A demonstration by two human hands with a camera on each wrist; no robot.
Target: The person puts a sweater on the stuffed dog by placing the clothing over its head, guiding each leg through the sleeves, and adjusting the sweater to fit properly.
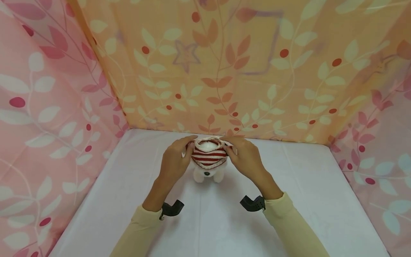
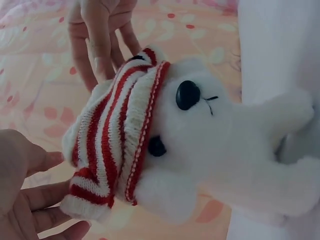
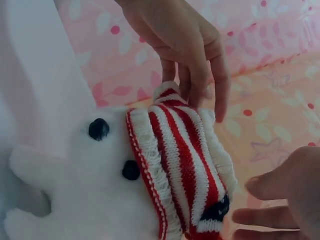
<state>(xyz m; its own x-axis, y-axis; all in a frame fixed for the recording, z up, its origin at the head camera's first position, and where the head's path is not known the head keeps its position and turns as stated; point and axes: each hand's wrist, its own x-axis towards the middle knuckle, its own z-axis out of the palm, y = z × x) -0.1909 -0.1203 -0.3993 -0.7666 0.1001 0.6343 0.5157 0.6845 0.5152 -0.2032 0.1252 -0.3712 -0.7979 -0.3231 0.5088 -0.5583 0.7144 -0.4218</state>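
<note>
Two hands point(image 1: 174, 157) point(image 1: 245, 155) flank striped knitwear point(image 2: 112, 140) on fluffy plush point(image 2: 235, 145).

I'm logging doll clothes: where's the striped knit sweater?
In the head view, the striped knit sweater is just below centre, on the white plush toy's head, between the left hand and the right hand.

Cream sleeves point(image 1: 138, 228), black angled wrist mounts point(image 1: 173, 208)
</note>
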